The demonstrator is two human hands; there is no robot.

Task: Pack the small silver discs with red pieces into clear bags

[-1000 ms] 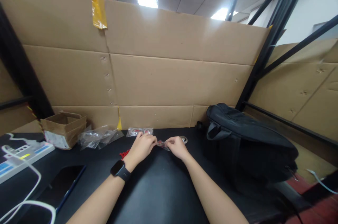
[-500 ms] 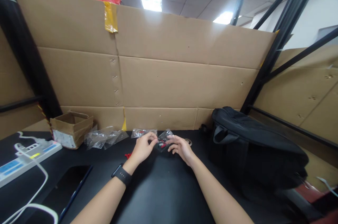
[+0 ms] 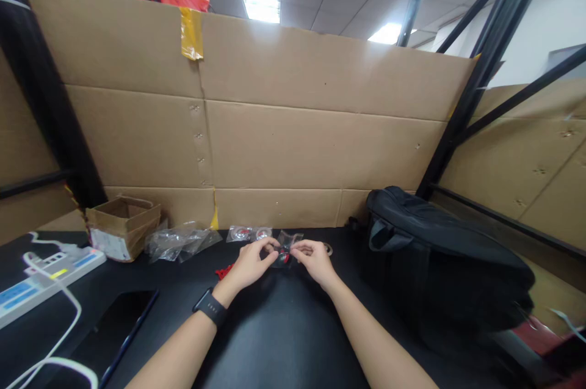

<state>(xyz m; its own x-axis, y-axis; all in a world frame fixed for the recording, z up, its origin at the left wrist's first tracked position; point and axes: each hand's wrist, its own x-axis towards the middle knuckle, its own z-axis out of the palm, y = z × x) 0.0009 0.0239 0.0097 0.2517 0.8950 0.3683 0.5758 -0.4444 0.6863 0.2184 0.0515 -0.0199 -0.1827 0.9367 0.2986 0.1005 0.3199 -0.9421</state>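
My left hand (image 3: 251,265) and my right hand (image 3: 315,259) meet over the black table (image 3: 274,340). Both pinch a small clear plastic bag (image 3: 285,249) with something red inside, held just above the table between the fingertips. A black watch sits on my left wrist. A small red piece (image 3: 224,270) lies on the table just left of my left hand. Behind the hands lies a clear packet with two round red-and-white pieces (image 3: 249,233). A small metal ring (image 3: 326,248) rests beside my right hand.
A black bag (image 3: 439,254) fills the right of the table. An open cardboard box (image 3: 122,225) and crumpled clear bags (image 3: 178,241) sit at the back left, a power strip with white cable (image 3: 41,273) at far left. Cardboard walls (image 3: 293,132) and black frame posts enclose the table.
The head has tilted, shifting the view a little. Both hands stayed together at the table's middle; the clear bag was lifted and turned between the fingers, then lowered again.
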